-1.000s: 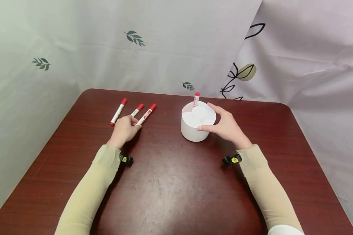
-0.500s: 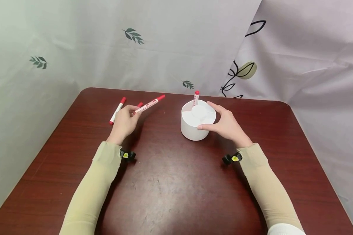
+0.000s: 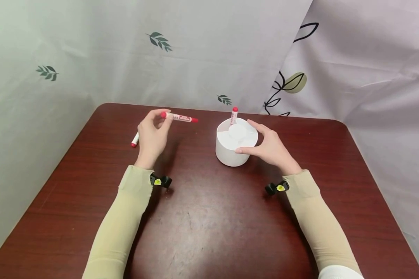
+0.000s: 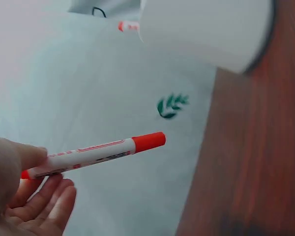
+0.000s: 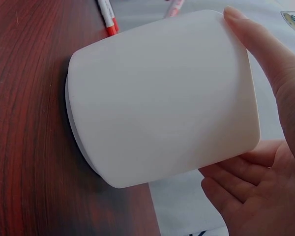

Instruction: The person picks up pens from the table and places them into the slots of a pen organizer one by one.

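Note:
My left hand [image 3: 153, 133] pinches a white marker with red ends [image 3: 183, 117] between thumb and fingers, raised over the table and lying nearly level. In the left wrist view this marker [image 4: 101, 151] points its red cap to the right. A round white pen organizer [image 3: 228, 155] with compartments stands on the table. Around its right side, my right hand [image 3: 270, 147] holds it by the rim, thumb in front and fingers behind. One red-capped marker [image 3: 234, 117] stands upright in a rear compartment.
Left of the left hand lies another marker [image 3: 135, 140], mostly hidden behind that hand. Two markers [image 5: 107, 18] lie side by side on the table in the right wrist view. A pale curtain [image 3: 195, 69] with leaf prints hangs behind the table's back edge.
My left hand has lifted the marker off the table, moved slightly right and away, and turned the marker level. The right hand stays on the pen organizer.

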`<state>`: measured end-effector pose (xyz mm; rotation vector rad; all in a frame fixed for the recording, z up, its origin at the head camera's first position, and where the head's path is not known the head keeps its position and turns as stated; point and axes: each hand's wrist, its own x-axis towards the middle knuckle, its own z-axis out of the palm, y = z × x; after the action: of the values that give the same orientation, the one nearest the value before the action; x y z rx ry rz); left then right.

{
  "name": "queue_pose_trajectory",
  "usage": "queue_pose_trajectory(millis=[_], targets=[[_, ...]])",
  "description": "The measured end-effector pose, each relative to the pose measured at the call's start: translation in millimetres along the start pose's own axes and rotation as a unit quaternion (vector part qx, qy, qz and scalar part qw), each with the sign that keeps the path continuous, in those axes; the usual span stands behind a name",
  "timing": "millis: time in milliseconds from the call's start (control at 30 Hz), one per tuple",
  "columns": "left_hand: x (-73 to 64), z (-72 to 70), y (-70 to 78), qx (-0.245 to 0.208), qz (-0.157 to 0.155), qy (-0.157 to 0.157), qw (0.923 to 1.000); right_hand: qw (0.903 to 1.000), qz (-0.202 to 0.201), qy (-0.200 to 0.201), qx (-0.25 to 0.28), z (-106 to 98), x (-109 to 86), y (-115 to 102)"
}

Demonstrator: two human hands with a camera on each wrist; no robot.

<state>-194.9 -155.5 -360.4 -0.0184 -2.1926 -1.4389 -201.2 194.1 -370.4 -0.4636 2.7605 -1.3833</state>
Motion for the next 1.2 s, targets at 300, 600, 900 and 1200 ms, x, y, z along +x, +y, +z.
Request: queue_pose_trajectory(millis=[300,600,900,1200], targets=[[0.1,12.7,32.5,-0.146,0.026,0.033,0.9884,1.0,-0.006,-0.002,-0.001,-0.5,0.7,-0.1],[10.6,32.0,65.7,-0.229,0.067,0.033,0.9704,1.0,-0.007,-0.002,-0.003,-0.9,0.5,-0.6],[17.6,55.7,79.7,-0.213,0.071,-0.02,0.9744,0.9999,-0.01,-0.004,-0.006,-1.1,2.0,0.1],[6.1,81.4,61.6,-0.185,0.06,-0.073,0.9781,0.9999,-0.007,-0.006,-0.007,-1.9,1.4,-0.4]])
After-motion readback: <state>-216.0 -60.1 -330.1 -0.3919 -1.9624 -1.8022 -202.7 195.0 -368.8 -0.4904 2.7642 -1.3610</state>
